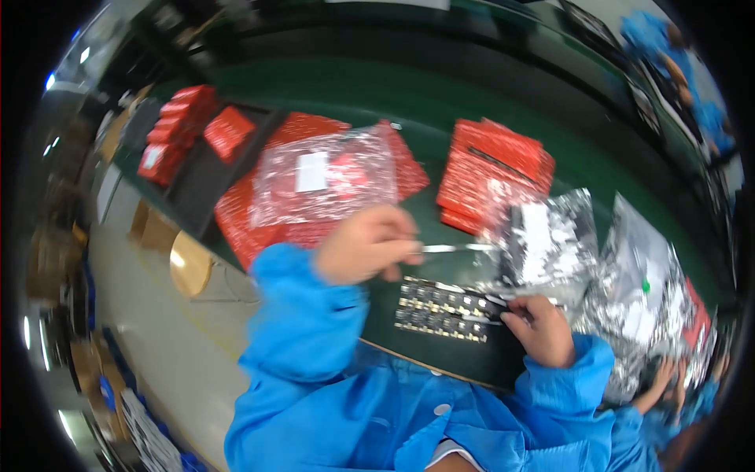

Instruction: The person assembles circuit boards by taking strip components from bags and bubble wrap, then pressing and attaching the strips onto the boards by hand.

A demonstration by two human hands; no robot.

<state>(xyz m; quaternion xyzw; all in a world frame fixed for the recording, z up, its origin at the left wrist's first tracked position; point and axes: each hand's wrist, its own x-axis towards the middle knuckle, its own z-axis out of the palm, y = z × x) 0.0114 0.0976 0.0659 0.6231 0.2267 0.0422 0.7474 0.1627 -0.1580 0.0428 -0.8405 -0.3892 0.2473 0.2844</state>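
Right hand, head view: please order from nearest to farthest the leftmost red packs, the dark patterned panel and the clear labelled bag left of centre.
1. Dark patterned panel: at the right hand, stretching to its left.
2. Clear labelled bag: farther left and up, beyond the left hand.
3. Leftmost red packs: farthest, at the picture's upper left.

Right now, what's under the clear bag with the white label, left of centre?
Red packs show through the clear bag and past its edges. The white label hides what's directly beneath; lower layers can't be seen.
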